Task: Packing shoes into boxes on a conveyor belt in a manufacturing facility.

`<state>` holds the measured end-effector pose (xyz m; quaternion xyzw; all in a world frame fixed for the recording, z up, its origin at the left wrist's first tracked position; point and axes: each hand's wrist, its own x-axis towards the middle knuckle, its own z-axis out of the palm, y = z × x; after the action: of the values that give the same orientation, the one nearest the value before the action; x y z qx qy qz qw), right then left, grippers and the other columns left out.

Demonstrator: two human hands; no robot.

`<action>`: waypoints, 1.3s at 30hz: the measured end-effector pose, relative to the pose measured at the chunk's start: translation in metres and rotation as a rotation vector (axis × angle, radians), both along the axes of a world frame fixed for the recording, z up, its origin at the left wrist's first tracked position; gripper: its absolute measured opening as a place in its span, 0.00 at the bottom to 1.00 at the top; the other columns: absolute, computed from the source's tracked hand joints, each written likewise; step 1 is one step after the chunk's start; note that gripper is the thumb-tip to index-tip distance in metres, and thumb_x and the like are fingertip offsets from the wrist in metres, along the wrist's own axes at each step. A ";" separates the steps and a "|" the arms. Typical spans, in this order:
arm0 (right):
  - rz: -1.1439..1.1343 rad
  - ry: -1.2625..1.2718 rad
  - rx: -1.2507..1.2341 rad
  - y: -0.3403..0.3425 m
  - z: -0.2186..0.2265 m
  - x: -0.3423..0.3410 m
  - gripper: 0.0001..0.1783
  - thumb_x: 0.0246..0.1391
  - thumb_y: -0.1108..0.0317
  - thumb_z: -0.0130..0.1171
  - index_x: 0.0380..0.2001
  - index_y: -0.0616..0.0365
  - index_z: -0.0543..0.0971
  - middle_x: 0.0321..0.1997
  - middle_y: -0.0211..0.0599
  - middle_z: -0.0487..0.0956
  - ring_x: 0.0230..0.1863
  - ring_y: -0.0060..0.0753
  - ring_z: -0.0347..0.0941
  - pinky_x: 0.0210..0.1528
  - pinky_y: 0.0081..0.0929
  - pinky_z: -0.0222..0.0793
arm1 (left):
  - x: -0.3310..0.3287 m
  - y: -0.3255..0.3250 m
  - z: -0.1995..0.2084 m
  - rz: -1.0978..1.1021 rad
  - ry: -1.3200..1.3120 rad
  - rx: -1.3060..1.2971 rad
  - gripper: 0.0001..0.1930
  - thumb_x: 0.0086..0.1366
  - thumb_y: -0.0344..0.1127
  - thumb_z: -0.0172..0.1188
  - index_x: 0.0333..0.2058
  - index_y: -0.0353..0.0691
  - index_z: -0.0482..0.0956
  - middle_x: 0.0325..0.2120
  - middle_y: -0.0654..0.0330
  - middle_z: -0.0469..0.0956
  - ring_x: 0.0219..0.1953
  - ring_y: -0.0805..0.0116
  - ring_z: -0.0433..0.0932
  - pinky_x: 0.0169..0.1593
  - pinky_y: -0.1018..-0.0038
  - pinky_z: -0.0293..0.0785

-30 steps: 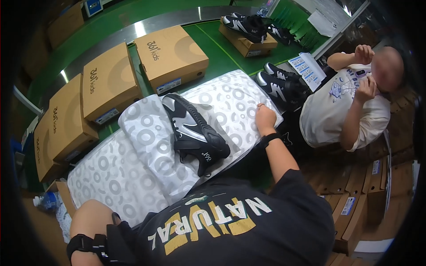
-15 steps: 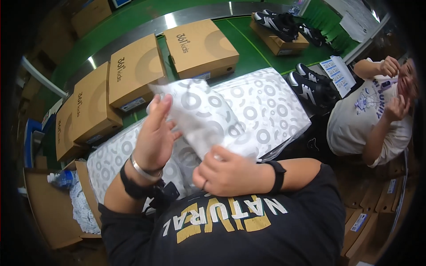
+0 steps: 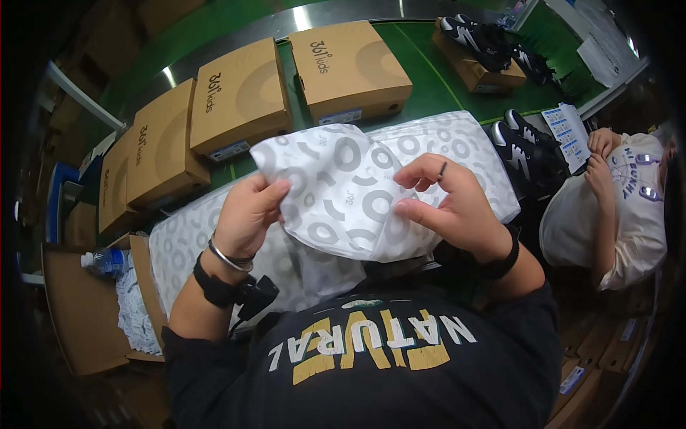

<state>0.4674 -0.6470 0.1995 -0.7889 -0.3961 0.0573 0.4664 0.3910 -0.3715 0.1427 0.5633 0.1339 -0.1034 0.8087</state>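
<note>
A white wrapping paper sheet (image 3: 336, 186) with grey rings and arcs is lifted in front of me, its lower edge curved. At its left edge my left hand (image 3: 246, 214) pinches it between thumb and fingers. My right hand (image 3: 464, 211) is beside the right part of the paper, thumb and fingers apart; the thumb tip is at the paper's surface. Beneath and behind lie two stacks of the same patterned paper, a right stack (image 3: 464, 136) and a left stack (image 3: 193, 243). Whether anything is inside the lifted sheet cannot be made out.
Several brown shoe boxes (image 3: 239, 100) stand in a row beyond the paper. Black-and-white shoes (image 3: 525, 154) and a label sheet (image 3: 568, 136) are at right, beside a co-worker (image 3: 607, 214). More shoes (image 3: 479, 43) rest on a far box. An open carton (image 3: 78, 307) with a bottle (image 3: 103, 262) is at left.
The paper has gone from blurred and folded to spread wider. My left hand has closed on its left edge; my right hand has moved right and opened. The co-worker's hands have lowered.
</note>
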 end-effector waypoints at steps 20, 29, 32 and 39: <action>-0.544 0.041 -0.503 -0.190 -0.065 0.145 0.28 0.45 0.63 0.58 0.47 0.70 0.67 0.42 0.43 0.74 0.41 0.31 0.70 0.44 0.22 0.64 | 0.025 0.000 -0.011 0.531 -0.204 1.190 0.30 0.45 0.30 0.64 0.48 0.36 0.65 0.48 0.48 0.62 0.42 0.61 0.67 0.46 0.71 0.65; -0.283 0.045 -1.076 -0.128 -0.138 0.131 0.44 0.42 0.50 0.57 0.59 0.60 0.53 0.63 0.59 0.48 0.63 0.53 0.47 0.62 0.32 0.47 | 0.029 -0.070 -0.038 -0.206 -0.136 1.710 0.34 0.48 0.52 0.58 0.53 0.44 0.63 0.57 0.44 0.54 0.61 0.44 0.45 0.56 0.43 0.42; -0.257 -0.002 -1.005 -0.132 -0.140 0.139 0.42 0.42 0.51 0.57 0.58 0.61 0.56 0.61 0.58 0.52 0.61 0.53 0.51 0.60 0.35 0.50 | 0.033 -0.074 -0.035 -0.226 -0.123 1.727 0.34 0.48 0.51 0.58 0.53 0.44 0.63 0.56 0.44 0.56 0.61 0.44 0.46 0.56 0.44 0.42; -0.325 0.037 -1.011 -0.121 -0.135 0.133 0.39 0.40 0.53 0.56 0.56 0.57 0.60 0.58 0.52 0.59 0.60 0.53 0.53 0.58 0.44 0.52 | 0.032 -0.073 -0.039 -0.174 -0.169 1.684 0.32 0.48 0.51 0.57 0.51 0.43 0.66 0.55 0.44 0.58 0.60 0.44 0.48 0.56 0.45 0.42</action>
<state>0.6008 -0.7683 0.0641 -0.9653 -0.1833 0.1820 0.0379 0.4230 -0.4445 0.1038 0.9913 0.0615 0.0112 0.1162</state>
